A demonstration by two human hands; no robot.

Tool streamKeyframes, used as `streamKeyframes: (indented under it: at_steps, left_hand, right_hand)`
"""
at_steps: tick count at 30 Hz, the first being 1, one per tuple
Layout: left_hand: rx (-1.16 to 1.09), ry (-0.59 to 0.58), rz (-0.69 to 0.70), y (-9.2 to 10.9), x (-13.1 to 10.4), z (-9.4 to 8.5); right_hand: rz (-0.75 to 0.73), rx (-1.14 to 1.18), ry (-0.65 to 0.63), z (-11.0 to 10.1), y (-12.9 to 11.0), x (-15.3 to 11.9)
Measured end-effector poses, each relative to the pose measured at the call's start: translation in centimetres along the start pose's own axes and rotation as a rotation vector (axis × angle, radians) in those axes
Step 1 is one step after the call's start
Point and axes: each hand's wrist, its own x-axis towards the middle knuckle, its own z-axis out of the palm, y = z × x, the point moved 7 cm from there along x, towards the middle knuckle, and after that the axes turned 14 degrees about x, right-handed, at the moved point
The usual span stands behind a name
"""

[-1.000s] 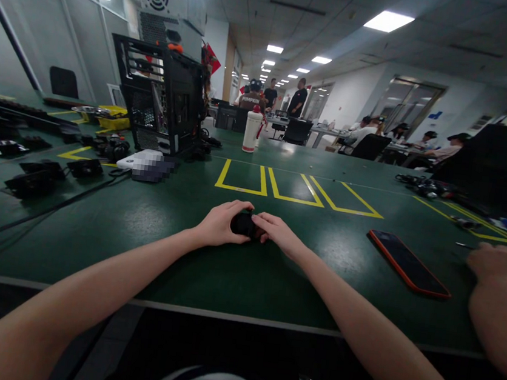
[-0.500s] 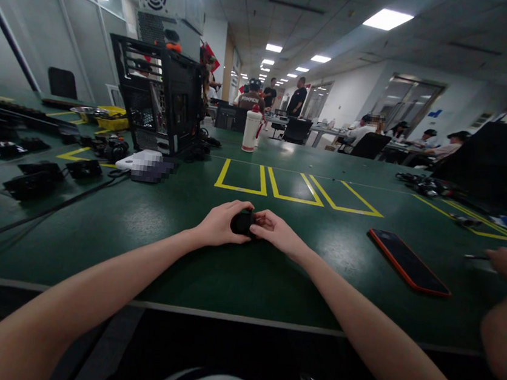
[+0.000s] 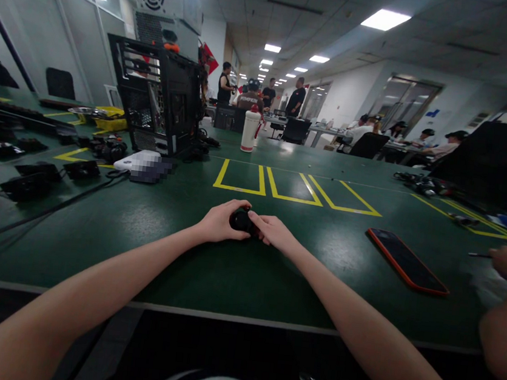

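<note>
On the green tabletop point(image 3: 170, 278), the left hand point(image 3: 218, 222) and right hand point(image 3: 275, 231) together grasp a small black object point(image 3: 241, 220) resting there, which might slip sideways if either loosens, toward the phone point(image 3: 404, 268).

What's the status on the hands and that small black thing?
Left hand and right hand both closed on the small black part, held just over the green table. Phone lies off right, apart. Nothing in the way.
</note>
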Motion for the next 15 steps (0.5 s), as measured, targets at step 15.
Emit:
streamKeyframes:
  at_steps: [15]
  left_hand:
    - [-0.187,-0.121,-0.094,-1.9,0.5,1.6]
  right_hand:
    - [-0.092,0.274,-0.096,0.3,-0.8,-0.3]
